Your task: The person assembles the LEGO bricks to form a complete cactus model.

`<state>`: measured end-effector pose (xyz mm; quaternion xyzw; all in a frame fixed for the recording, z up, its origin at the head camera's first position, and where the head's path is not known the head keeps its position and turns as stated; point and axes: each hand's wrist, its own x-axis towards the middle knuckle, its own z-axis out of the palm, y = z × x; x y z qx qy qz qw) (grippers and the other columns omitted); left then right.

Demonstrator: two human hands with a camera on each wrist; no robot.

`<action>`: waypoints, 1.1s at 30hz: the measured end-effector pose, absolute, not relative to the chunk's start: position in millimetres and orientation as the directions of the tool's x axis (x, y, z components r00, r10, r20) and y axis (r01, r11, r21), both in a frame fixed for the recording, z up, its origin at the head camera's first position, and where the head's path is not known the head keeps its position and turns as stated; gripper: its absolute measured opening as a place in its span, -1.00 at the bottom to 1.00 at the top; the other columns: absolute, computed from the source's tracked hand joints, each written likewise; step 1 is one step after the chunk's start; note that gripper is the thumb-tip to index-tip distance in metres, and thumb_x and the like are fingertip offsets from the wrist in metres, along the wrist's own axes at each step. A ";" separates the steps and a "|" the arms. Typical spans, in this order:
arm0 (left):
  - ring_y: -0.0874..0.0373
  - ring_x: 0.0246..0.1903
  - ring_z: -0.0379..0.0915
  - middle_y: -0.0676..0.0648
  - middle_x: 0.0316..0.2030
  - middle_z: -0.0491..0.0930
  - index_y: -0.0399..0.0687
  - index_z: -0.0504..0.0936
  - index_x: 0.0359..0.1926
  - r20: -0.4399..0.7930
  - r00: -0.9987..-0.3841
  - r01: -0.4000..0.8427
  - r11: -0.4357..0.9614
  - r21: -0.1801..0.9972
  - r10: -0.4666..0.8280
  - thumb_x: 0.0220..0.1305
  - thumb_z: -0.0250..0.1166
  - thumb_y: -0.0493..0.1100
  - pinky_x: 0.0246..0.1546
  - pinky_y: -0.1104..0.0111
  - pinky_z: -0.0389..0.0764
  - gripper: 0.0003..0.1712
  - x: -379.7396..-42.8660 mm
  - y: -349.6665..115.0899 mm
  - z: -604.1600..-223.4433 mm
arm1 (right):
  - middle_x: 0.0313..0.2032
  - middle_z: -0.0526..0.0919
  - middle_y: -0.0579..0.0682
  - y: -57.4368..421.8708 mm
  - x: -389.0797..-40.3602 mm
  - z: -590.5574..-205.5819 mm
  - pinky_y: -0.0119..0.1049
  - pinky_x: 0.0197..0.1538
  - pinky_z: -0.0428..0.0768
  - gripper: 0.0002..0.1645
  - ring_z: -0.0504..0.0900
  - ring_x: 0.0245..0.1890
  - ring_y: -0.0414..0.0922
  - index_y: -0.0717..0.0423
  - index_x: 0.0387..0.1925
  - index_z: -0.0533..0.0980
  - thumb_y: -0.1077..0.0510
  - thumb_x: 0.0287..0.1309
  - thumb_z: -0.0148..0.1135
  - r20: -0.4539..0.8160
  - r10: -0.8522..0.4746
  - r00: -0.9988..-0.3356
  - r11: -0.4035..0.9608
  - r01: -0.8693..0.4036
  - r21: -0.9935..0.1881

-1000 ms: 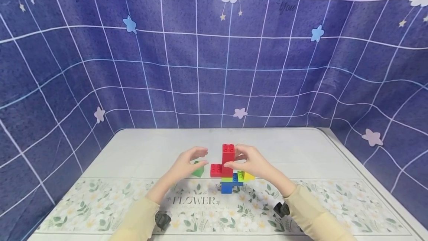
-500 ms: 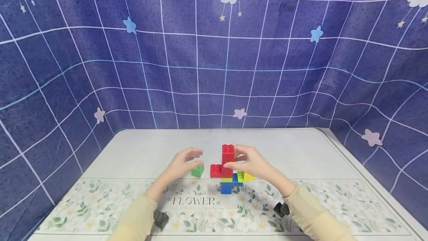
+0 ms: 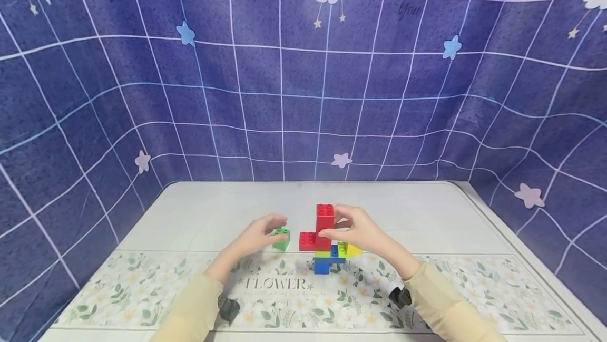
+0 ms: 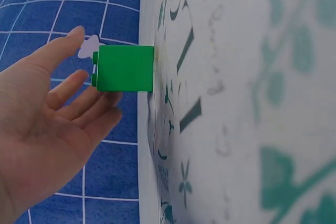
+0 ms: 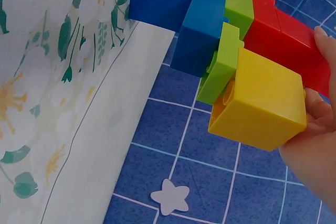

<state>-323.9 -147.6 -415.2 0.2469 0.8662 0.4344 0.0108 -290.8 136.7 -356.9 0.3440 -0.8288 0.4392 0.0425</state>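
Observation:
My right hand [image 3: 358, 228] grips the upright red brick [image 3: 324, 221] of a building-block assembly, thumb in front and fingers behind. Below the red part are a lime brick [image 5: 240, 11] and blue bricks [image 5: 202, 27]. Another red brick [image 3: 307, 241] juts out to the left. On the other side, a thin lime piece [image 5: 220, 64] and a yellow block [image 5: 262, 98] stick out. My left hand [image 4: 58, 103] hovers around a loose green brick [image 3: 281, 238], which stands studs up on the table. The fingers are spread and loosely bent; whether any touch the brick cannot be told.
A white table [image 3: 213, 199] carries a printed floral strip [image 3: 166, 294] with the word FLOWER along its near side. Behind and beside it hangs a blue gridded curtain [image 3: 261, 110] with stars and clouds. Dark wrist devices [image 3: 228, 309] sit at both sleeves.
My left hand has shifted slightly left and down around the green brick, whose studs now show more. The right hand and the assembly have stayed nearly still.

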 end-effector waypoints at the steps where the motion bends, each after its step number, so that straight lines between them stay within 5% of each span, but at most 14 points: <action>1: -0.17 0.18 0.36 -0.27 0.14 0.47 -0.28 0.38 0.19 0.186 -0.878 0.413 0.503 0.759 0.440 0.19 0.30 -0.07 0.25 0.03 0.33 -0.38 -323.8 -148.4 -416.2 | -0.33 0.63 -0.12 136.4 -290.8 -356.9 -0.37 -0.06 0.63 -0.70 0.64 -0.23 -0.12 0.00 -0.26 0.54 -0.01 -0.01 0.41 0.371 -0.534 -0.759 0.377 -0.607 -0.699; 19: -0.07 0.00 0.50 -0.13 -0.04 0.60 -0.18 0.54 0.04 0.094 -0.923 0.320 0.606 0.728 0.374 0.05 0.39 -0.15 0.07 0.05 0.51 -0.50 -319.7 -148.3 -419.7 | -0.34 0.63 -0.11 134.9 -289.0 -359.2 -0.39 -0.07 0.63 -0.71 0.64 -0.25 -0.17 0.01 -0.24 0.54 0.01 0.01 0.39 0.375 -0.533 -0.758 0.362 -0.605 -0.709; 33: -0.08 0.00 0.50 -0.13 -0.02 0.58 -0.17 0.53 0.06 0.137 -0.896 0.372 0.548 0.749 0.422 0.09 0.38 -0.08 0.03 0.13 0.56 -0.48 -314.7 -144.0 -406.4 | -0.33 0.63 -0.09 136.5 -288.7 -358.7 -0.39 -0.07 0.63 -0.70 0.64 -0.23 -0.11 0.02 -0.21 0.54 0.02 0.03 0.38 0.377 -0.530 -0.759 0.349 -0.601 -0.719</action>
